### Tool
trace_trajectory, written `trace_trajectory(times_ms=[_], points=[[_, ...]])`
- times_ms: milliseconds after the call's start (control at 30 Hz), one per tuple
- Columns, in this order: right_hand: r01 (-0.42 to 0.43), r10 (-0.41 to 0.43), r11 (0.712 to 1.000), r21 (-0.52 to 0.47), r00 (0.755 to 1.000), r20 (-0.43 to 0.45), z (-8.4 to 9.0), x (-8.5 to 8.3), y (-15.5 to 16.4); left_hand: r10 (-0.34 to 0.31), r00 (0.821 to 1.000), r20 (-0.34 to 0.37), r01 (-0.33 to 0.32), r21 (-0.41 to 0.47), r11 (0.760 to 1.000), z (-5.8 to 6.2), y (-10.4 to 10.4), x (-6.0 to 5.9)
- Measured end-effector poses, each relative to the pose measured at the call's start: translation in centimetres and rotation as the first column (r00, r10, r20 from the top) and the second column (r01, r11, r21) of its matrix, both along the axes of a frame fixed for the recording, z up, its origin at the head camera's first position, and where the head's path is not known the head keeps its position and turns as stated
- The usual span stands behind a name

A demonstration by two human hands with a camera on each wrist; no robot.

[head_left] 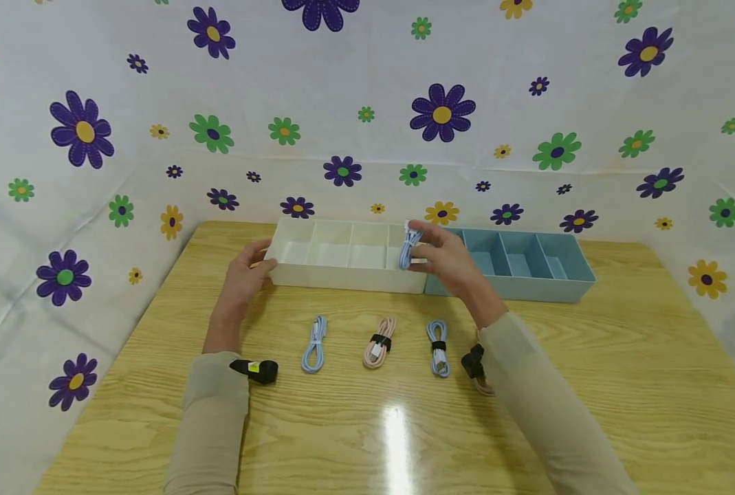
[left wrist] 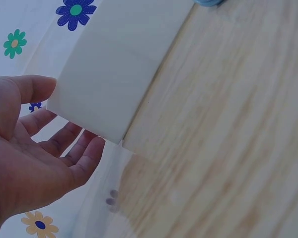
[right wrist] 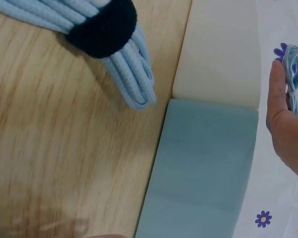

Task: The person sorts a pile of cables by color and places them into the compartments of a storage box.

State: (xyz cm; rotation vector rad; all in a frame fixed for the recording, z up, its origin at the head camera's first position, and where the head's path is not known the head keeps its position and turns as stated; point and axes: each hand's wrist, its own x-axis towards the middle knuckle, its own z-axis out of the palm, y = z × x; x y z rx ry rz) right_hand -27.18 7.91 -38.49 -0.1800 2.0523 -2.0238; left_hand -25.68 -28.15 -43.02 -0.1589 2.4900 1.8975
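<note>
My right hand (head_left: 432, 251) pinches a coiled light-blue cable (head_left: 409, 247) over the right end compartment of the white divided tray (head_left: 342, 275); the same cable (right wrist: 294, 69) shows at my fingertips in the right wrist view. My left hand (head_left: 249, 265) rests with relaxed fingers against the tray's left end, where the thumb and fingers (left wrist: 82, 153) frame the white tray's corner (left wrist: 104, 79). A blue divided tray (head_left: 528, 285) sits right beside the white one. On the table lie a blue cable (head_left: 313, 344), a pink cable (head_left: 379, 342) and another blue cable (head_left: 438, 347).
A wooden table (head_left: 621, 385) carries everything, backed by a floral cloth (head_left: 367, 103) on three sides. A further pink cable (head_left: 481, 381) is half hidden under my right forearm. The black-banded blue cable (right wrist: 109, 44) lies close to the blue tray's front wall (right wrist: 203, 163).
</note>
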Motion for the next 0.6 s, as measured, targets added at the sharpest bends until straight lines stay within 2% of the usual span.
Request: trace_trajectory(times_ms=[200,600], points=[[0.026,-0.025,0.999,0.043,0.999,-0.022,-0.4,-0.6,-0.3,-0.003,1.0,0.013,0.003,0.004,1.0,0.6,0.2,0.3],[0.081,-0.064,0.981,0.174,0.993,-0.101,-0.4,-1.6,-0.6,0.003,1.0,0.012,-0.003,-0.007,1.0,0.2,0.0,-0.1]])
